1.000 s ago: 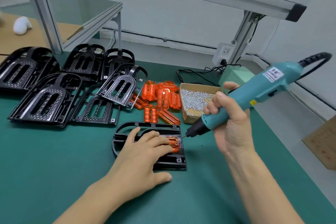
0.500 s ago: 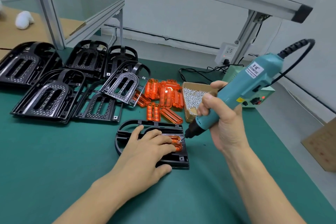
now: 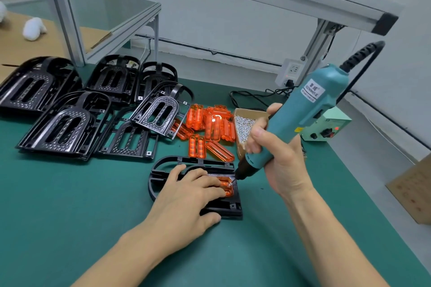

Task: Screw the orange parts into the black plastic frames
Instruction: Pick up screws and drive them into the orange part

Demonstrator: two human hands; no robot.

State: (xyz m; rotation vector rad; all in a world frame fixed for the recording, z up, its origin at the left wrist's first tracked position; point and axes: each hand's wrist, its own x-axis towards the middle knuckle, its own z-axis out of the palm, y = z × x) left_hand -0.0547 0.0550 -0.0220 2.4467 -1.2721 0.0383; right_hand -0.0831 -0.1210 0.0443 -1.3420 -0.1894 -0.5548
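Head view: left hand (image 3: 186,193) presses flat on the frame (image 3: 231,207) and orange part (image 3: 227,185). Right hand (image 3: 279,158) grips the screwdriver (image 3: 303,109), tip on the part.

On the green desk (image 3: 70,193), the left hand (image 3: 186,196) lies flat on a black frame (image 3: 229,208), fingers touching the orange part (image 3: 227,185) seated in it. The right hand (image 3: 277,161) grips a teal electric screwdriver (image 3: 310,105), its bit on that part's corner.

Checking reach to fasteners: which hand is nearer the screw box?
Right. The right hand, gripping the teal screwdriver, overlaps the screw box in view. The left hand lies nearer the camera, pressing the black frame.
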